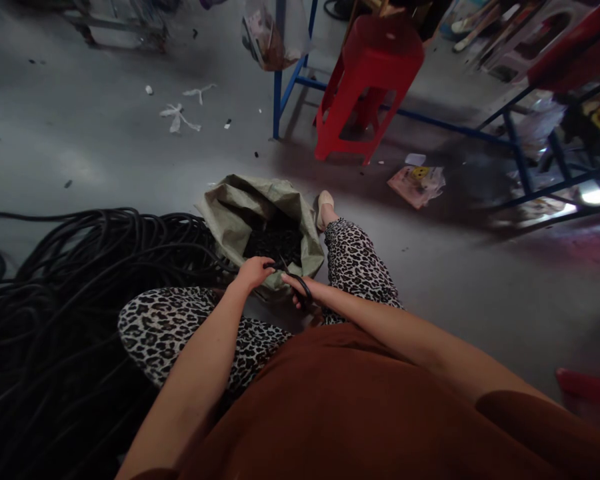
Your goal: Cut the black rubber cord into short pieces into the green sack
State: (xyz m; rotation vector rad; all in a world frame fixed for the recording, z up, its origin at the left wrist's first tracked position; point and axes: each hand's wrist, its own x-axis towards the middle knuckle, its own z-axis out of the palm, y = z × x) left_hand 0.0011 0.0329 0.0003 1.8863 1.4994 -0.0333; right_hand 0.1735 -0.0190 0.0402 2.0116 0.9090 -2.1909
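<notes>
My right hand [299, 287] is closed round the black handles of a pair of scissors [305, 288], whose blades point up and left over the mouth of a sack. Just left of the blades, my left hand [255, 272] grips a black rubber cord [275, 265] between its fingers. The cord's end lies close to the scissor blades; whether they touch is too small to tell. Below both hands the pale green woven sack [215, 203] stands with its top folded open. Many short black pieces [275, 243] lie inside it.
A large tangled heap of black cord [55, 293] covers the floor at left. Ahead stand a red plastic stool [375, 60] and a blue metal frame [277, 100] with a plastic bag [267, 40] hanging from it. A pink printed packet [415, 185] and white scraps [177, 119] lie on the floor.
</notes>
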